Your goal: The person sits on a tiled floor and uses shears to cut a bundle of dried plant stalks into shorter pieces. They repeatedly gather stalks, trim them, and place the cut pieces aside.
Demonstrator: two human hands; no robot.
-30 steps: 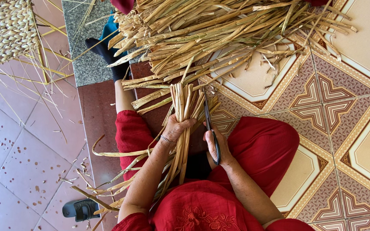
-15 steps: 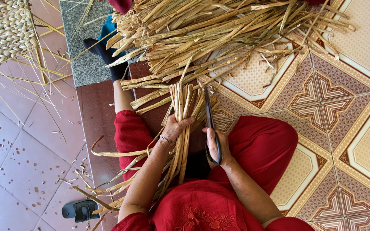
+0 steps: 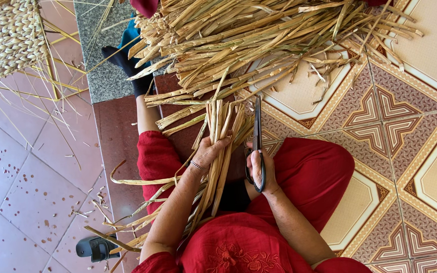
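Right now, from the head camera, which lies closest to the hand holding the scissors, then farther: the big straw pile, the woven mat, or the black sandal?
Measured from the right hand, which grips the scissors:
1. Straw pile, just ahead of the blades, at the top of the view.
2. Black sandal, lower left, on the pink tiles beside the person.
3. Woven mat, far upper-left corner.

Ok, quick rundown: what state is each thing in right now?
Left hand: closed around the bundle of dried leaves, held upright.
Right hand: fingers through the scissors handles.
Scissors: blades shut, pointing away, apart from the bundle.
Leaf pile: loose, heaped on the tiled floor.
Woven mat: part-woven, strands loose.
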